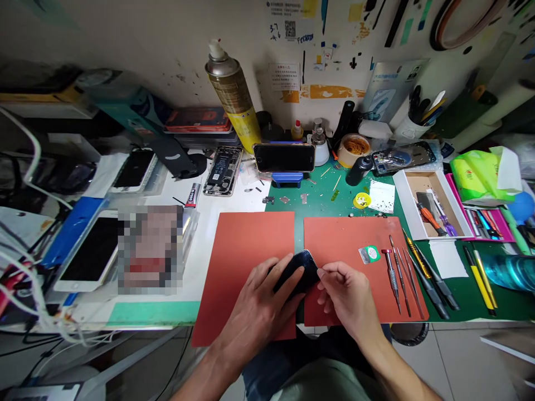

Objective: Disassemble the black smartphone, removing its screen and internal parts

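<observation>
A dark smartphone [301,269] lies tilted over the gap between two orange-red mats, a left mat [254,239] and a right mat [334,239]. My left hand [270,295] grips it from the left, its fingers laid across the dark face and covering much of it. At the phone's upper right corner is my right hand [345,292], thumb and forefinger pinched together against the edge. Whatever sits between those fingertips is too small to make out. Right of my right hand lie a screwdriver [392,273], tweezers [413,278] and a small green-and-silver packet [369,254].
Behind the mats, a phone [284,158] rests on a blue stand [287,179]. An opened phone [223,171] and a tall spray can [236,94] stand left of it. A white tool box [432,206] is at right; a white phone [88,253] and cables [37,312] at left.
</observation>
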Demonstrator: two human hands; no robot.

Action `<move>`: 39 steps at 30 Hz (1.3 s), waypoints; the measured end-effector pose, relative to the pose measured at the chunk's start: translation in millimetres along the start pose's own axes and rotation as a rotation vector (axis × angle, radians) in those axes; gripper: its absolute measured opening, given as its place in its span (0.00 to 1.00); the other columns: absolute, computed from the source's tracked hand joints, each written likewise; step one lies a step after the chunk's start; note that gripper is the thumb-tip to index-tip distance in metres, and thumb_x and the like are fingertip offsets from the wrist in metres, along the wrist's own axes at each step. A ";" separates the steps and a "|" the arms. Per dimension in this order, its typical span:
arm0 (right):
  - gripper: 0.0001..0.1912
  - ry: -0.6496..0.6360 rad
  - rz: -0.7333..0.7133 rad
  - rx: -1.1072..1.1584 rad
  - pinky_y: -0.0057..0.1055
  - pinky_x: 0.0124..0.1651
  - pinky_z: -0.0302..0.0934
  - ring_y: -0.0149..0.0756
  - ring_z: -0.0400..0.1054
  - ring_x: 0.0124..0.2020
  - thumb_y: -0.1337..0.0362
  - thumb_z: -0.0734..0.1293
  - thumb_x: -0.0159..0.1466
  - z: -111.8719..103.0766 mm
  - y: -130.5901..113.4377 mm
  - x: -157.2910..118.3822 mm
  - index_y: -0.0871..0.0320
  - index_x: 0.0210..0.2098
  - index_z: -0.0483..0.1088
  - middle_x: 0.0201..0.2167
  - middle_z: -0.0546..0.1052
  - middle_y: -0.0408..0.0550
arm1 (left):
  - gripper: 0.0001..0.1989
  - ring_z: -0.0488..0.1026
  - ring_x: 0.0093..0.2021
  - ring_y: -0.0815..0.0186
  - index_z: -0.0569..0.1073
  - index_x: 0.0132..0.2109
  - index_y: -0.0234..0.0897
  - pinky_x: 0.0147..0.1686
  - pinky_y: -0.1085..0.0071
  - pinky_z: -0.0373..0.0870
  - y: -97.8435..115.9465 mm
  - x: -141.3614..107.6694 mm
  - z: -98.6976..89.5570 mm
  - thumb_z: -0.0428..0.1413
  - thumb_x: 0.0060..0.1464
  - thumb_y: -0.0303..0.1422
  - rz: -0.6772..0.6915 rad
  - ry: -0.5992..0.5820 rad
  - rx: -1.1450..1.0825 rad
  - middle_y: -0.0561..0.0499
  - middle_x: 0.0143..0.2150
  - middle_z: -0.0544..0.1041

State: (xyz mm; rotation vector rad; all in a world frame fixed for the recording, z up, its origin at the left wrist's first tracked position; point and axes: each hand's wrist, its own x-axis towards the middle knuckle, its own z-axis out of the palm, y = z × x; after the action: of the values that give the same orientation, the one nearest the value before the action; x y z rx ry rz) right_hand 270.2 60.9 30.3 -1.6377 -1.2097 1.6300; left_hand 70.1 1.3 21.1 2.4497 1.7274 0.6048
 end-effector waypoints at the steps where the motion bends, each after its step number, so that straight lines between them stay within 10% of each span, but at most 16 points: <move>1: 0.21 0.015 0.002 0.000 0.24 0.17 0.61 0.31 0.68 0.15 0.43 0.70 0.64 1.1 -1.2 -0.4 0.56 0.31 0.75 0.21 0.77 0.44 | 0.19 0.72 0.63 0.47 0.72 0.67 0.38 0.60 0.47 0.77 -0.2 -0.3 0.5 0.58 0.72 0.33 -0.002 0.005 -0.012 0.39 0.69 0.75; 21: 0.28 0.095 0.012 0.053 0.27 0.18 0.66 0.34 0.71 0.16 0.36 0.72 0.63 7.2 9.9 -4.4 0.57 0.37 0.78 0.23 0.79 0.46 | 0.23 0.71 0.62 0.49 0.72 0.69 0.39 0.60 0.47 0.77 0.6 13.0 3.3 0.60 0.71 0.33 0.022 -0.073 -0.038 0.41 0.73 0.72; 34: 0.16 0.054 -0.016 0.083 0.23 0.17 0.58 0.31 0.69 0.15 0.50 0.67 0.68 18.0 13.4 5.3 0.54 0.32 0.72 0.18 0.73 0.39 | 0.21 0.73 0.54 0.49 0.74 0.68 0.42 0.51 0.51 0.77 -13.2 18.2 13.5 0.55 0.73 0.37 0.098 -0.062 0.050 0.43 0.69 0.76; 39: 0.14 0.189 -0.187 -0.063 0.23 0.26 0.60 0.29 0.70 0.20 0.54 0.67 0.70 -14.6 6.3 -26.6 0.55 0.33 0.74 0.20 0.74 0.39 | 0.22 0.74 0.56 0.45 0.79 0.65 0.50 0.54 0.47 0.75 -38.2 10.8 31.9 0.49 0.72 0.36 0.264 -0.010 0.117 0.45 0.70 0.76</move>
State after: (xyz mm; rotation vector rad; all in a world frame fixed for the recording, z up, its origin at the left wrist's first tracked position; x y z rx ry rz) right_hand 289.0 38.4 40.0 -1.6226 -1.2845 1.3057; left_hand 50.9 30.0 -16.4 2.7830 1.4869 0.5255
